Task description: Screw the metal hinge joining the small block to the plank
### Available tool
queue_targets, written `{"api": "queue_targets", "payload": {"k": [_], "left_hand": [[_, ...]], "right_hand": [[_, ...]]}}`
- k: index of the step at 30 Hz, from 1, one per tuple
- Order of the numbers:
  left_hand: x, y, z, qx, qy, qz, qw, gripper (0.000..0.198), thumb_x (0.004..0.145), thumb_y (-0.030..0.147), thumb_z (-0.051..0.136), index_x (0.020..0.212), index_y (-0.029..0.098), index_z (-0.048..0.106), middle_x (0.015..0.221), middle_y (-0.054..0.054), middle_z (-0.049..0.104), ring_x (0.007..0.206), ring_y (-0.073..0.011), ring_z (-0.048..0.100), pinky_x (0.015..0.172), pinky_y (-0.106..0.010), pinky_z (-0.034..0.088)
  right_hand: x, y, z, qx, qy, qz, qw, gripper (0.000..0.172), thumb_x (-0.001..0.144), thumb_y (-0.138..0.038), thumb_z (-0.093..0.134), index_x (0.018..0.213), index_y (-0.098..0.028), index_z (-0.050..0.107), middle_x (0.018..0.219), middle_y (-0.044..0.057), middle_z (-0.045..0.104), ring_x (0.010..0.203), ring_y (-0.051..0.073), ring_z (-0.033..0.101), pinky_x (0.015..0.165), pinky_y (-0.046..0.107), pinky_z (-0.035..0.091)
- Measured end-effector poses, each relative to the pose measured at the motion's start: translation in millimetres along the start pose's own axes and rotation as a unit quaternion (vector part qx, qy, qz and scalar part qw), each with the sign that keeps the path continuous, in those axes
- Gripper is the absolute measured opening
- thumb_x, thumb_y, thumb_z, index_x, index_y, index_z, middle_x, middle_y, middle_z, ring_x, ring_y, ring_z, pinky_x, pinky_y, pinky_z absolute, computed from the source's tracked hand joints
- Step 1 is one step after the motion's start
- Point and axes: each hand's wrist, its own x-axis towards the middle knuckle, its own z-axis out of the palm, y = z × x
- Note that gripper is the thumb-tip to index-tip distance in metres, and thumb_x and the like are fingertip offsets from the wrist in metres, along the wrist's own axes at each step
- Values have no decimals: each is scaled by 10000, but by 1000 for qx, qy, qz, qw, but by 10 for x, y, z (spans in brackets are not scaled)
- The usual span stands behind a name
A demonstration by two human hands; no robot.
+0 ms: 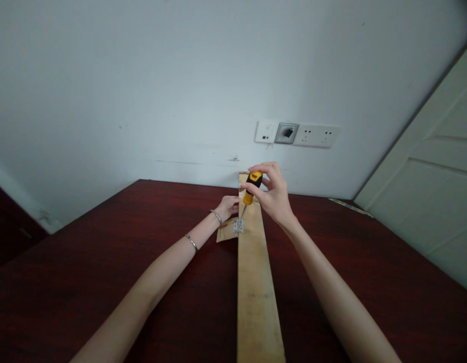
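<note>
The right hand is closing its fingertips round the handle of a screwdriver, above the far end of the plank. The left hand is resting against the plank's left edge at that same far end, fingers curled. From here I cannot tell whether it is pinching something or only pressing down.

The wall is rising just behind the plank's far end, with a row of sockets above it. A door is standing off to the plank's right. The table is lying under the plank, dark red and spreading out on both sides. The plank is running lengthwise away from the person, flat on the top.

A small brown piece is lying against the plank's left edge, just below the left hand. The screwdriver is leaning, its yellow and black handle tilting to the right and its shaft sloping down to the left. Its tip is meeting a small metal hinge, which is sitting across the joint between the plank's left edge and the brown piece.

With the shaft tilting like that, I reckon the tip could skid out of the screw and jab the left hand's fingers, which are sitting right beside the hinge. The brown piece looks loose too, so a hard push might shift it off the plank's edge.
</note>
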Motion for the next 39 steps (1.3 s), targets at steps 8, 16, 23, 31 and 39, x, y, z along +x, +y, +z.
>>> {"api": "queue_targets", "payload": {"k": [8,16,23,31,39], "left_hand": [[26,-7,10,4,12,-6,1000,66,768,44,611,742,76,664,673,-88,680,581,-142,641,626,-242,528],[-18,23,27,-4,15,-16,1000,40,724,64,689,747,70,656,665,-91,673,580,-148,639,624,-245,526],[0,-3,5,7,12,-10,1000,50,726,31,632,717,73,658,664,-84,677,541,-132,624,587,-235,521],[-42,33,30,4,35,-22,999,31,721,50,658,740,75,654,696,-91,688,548,-135,634,592,-240,527],[-1,4,-17,3,42,-24,999,33,734,54,646,758,75,651,694,-87,687,559,-135,639,584,-232,526]], "right_hand": [[4,5,-9,22,-32,-18,999,197,892,-291,556,1077,-286,623,1111,51,600,1069,201,570,868,381,523],[-1,10,-19,36,-48,2,998,232,884,-331,567,1111,-300,605,1198,51,583,1116,206,557,846,368,533],[9,7,-1,-26,-10,-10,1000,180,844,-309,629,1018,-282,660,996,43,612,965,194,578,738,338,533],[4,32,-2,-19,-54,3,998,347,918,-314,499,1261,-323,546,1279,56,558,1189,219,520,943,425,483],[0,60,25,-5,-28,6,1000,265,842,-330,628,1104,-292,630,1056,43,623,960,195,594,809,378,545]]}}
